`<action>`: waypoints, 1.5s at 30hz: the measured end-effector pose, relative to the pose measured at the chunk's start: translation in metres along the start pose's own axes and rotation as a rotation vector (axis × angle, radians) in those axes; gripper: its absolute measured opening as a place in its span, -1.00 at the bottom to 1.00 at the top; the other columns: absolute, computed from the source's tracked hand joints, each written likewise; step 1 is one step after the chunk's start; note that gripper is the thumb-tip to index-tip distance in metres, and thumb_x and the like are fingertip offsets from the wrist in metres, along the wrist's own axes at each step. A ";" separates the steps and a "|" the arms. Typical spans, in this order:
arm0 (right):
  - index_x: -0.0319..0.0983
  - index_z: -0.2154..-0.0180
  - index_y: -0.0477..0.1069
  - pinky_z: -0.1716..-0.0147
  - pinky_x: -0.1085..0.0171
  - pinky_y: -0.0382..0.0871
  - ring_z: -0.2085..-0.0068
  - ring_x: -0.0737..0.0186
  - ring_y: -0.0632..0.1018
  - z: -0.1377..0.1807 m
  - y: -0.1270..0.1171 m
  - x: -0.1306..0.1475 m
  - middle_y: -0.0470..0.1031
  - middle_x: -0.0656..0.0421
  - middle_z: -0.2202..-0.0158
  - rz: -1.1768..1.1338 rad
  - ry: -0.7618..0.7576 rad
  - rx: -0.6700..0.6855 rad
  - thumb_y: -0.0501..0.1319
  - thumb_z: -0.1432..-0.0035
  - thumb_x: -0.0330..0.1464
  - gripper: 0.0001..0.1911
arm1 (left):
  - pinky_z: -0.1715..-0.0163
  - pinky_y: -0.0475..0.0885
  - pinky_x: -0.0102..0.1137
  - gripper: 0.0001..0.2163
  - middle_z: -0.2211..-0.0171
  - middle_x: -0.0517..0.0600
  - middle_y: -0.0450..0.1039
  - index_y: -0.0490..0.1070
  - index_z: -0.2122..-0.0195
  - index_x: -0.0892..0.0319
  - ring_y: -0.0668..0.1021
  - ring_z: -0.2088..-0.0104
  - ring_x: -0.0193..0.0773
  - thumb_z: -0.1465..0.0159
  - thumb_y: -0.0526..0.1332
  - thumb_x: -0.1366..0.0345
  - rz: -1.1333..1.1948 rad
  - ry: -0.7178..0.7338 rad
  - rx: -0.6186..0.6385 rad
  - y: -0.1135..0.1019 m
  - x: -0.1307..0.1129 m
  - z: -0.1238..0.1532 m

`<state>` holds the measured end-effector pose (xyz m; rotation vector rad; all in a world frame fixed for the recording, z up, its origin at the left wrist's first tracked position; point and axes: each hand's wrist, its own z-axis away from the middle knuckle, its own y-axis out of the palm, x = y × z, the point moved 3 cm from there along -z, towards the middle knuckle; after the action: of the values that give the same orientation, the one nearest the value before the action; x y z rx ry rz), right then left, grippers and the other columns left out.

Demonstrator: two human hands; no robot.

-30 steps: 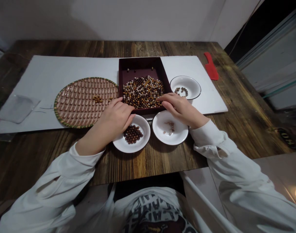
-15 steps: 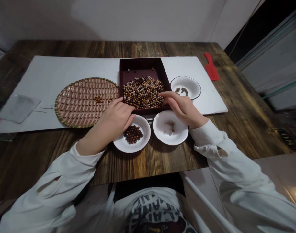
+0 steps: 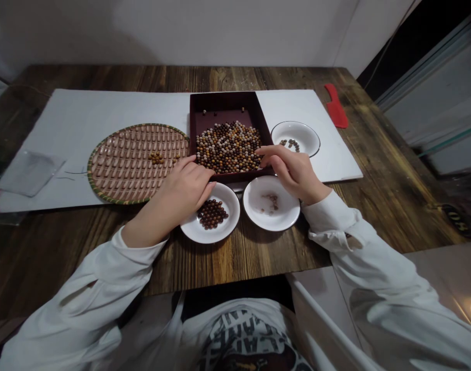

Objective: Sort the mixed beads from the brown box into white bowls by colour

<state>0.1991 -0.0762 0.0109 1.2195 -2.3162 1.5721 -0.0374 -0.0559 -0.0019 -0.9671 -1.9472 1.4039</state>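
Note:
My left hand [image 3: 187,188] lies across the near left edge of the dark red box [image 3: 228,179], fingers stretched out and holding nothing that I can see. Mixed beads [image 3: 228,147] in brown, tan, yellow and cream fill the near part of the box. My right hand [image 3: 295,170] is over the box's right side, index finger extended to the beads, thumb apart from it. Below my left hand, a white bowl [image 3: 230,226] holds dark brown beads [image 3: 212,214]. Another white bowl [image 3: 258,219], below my right hand, holds a few pale pinkish beads [image 3: 272,201].
Left of the box, a round woven tray [image 3: 119,165] bears yellow-brown beads [image 3: 156,157]. A rimmed white bowl [image 3: 308,136] with greenish-brown beads stands at the right. A red scoop-like tool [image 3: 337,111] lies beyond the white board [image 3: 328,159]. A clear plastic bag [image 3: 30,172] is at far left.
My right hand has shifted slightly to the right, its index fingertip drawing back a little over the beads. The left hand stays in place.

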 end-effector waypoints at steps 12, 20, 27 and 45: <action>-0.18 0.04 0.40 0.10 0.16 0.40 0.11 0.16 0.57 0.000 0.000 0.002 0.55 0.09 0.16 -0.009 -0.033 -0.017 -0.14 -0.40 -0.20 -0.60 | -0.18 0.26 -0.05 -0.73 0.21 0.11 0.52 0.46 0.10 0.25 0.53 0.11 -0.09 -0.35 0.01 0.29 0.022 -0.016 0.000 0.001 0.001 0.000; -0.24 0.16 0.45 0.05 0.08 0.28 0.16 0.07 0.50 -0.010 0.010 0.000 0.54 0.03 0.22 0.184 -0.117 0.245 -0.10 -0.38 -0.19 -0.58 | -0.18 0.27 -0.08 -0.71 0.22 0.12 0.52 0.46 0.10 0.28 0.53 0.11 -0.09 -0.36 -0.01 0.29 -0.008 -0.010 -0.004 -0.001 -0.001 0.000; -0.25 0.34 0.46 0.09 0.15 0.21 0.31 0.15 0.41 -0.011 0.014 -0.002 0.48 0.09 0.39 0.294 -0.149 0.307 -0.14 -0.40 -0.17 -0.50 | -0.18 0.26 -0.07 -0.70 0.20 0.16 0.53 0.47 0.10 0.32 0.53 0.11 -0.07 -0.37 -0.01 0.30 0.009 -0.013 0.001 -0.002 -0.002 0.000; -0.27 0.36 0.41 0.10 0.18 0.14 0.31 0.16 0.41 -0.009 0.016 0.001 0.46 0.09 0.38 0.371 -0.140 0.326 -0.13 -0.39 -0.15 -0.51 | -0.17 0.28 -0.09 -0.70 0.22 0.14 0.53 0.46 0.11 0.33 0.54 0.13 -0.08 -0.37 0.00 0.29 -0.032 0.003 -0.017 0.000 -0.002 -0.001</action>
<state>0.1854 -0.0668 0.0039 1.0232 -2.5651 2.1182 -0.0361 -0.0570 -0.0015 -0.9409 -1.9666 1.3692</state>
